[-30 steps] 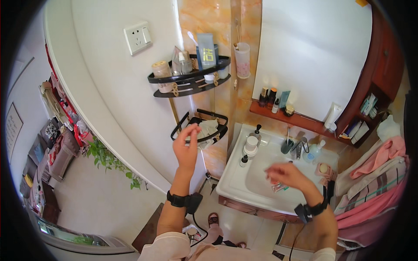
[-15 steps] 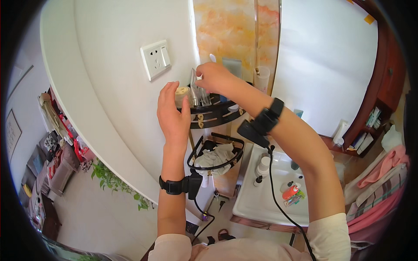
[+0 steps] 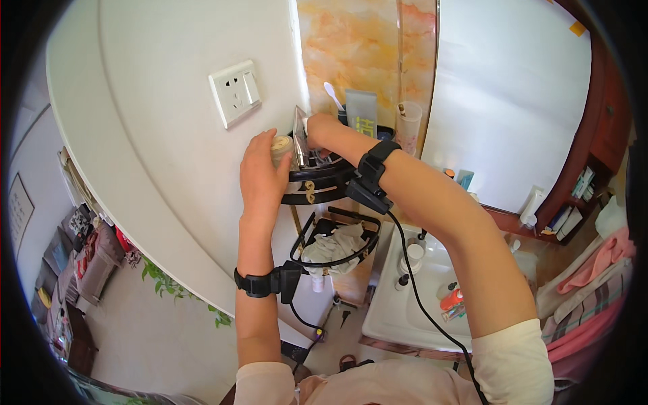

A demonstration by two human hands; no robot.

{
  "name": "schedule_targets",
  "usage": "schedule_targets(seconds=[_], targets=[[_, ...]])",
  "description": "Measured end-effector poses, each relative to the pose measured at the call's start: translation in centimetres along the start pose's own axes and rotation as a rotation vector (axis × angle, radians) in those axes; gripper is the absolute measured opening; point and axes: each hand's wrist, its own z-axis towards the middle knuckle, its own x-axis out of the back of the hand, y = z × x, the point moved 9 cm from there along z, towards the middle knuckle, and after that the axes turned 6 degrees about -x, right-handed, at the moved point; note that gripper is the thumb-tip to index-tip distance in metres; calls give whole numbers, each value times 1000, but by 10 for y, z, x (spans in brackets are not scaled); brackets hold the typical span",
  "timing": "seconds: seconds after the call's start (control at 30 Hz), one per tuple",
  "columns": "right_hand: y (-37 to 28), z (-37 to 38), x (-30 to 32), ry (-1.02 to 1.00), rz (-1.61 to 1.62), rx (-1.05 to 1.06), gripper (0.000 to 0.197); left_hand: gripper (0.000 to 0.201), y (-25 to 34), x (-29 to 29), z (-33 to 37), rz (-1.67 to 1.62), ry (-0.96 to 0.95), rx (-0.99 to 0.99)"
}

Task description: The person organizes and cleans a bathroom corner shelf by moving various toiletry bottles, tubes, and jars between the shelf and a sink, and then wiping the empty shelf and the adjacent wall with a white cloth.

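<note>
My left hand [image 3: 260, 177] curls round a small round jar with a cream-coloured lid [image 3: 281, 142] at the left end of a black corner shelf [image 3: 327, 187]. A silvery flat tube or packet [image 3: 300, 140] stands upright between my two hands. My right hand [image 3: 327, 133] reaches down onto the shelf just right of it, fingers curled and largely hidden; a bit of white shows by its thumb side. Behind the right wrist stand a grey tube [image 3: 362, 111] and a white toothbrush [image 3: 333, 95] leaning in a dark holder.
A clear cup [image 3: 408, 125] stands right of the shelf. Below it, a lower rack [image 3: 370, 253] holds crumpled pale cloth. The white washbasin [image 3: 388, 317] holds bottles and an orange item. A white wall socket [image 3: 234, 93] is at upper left; towels [image 3: 594, 277] hang right.
My right hand has moved down onto the shelf beside the silvery tube, uncovering the toothbrush and grey tube behind. My left hand stays at the jar.
</note>
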Motion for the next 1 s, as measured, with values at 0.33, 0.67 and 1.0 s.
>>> schedule_targets(seconds=[0.33, 0.67, 1.0], targets=[[-13, -21, -14, -82, 366, 208, 26, 39, 26, 20, 12, 82, 82, -111], [-15, -40, -6, 78, 272, 488, 38, 37, -9, -16, 22, -35, -129, -99], [-13, -32, -24, -273, 566, 378, 23, 32, -21, -38, 32, -123, -198, 40]])
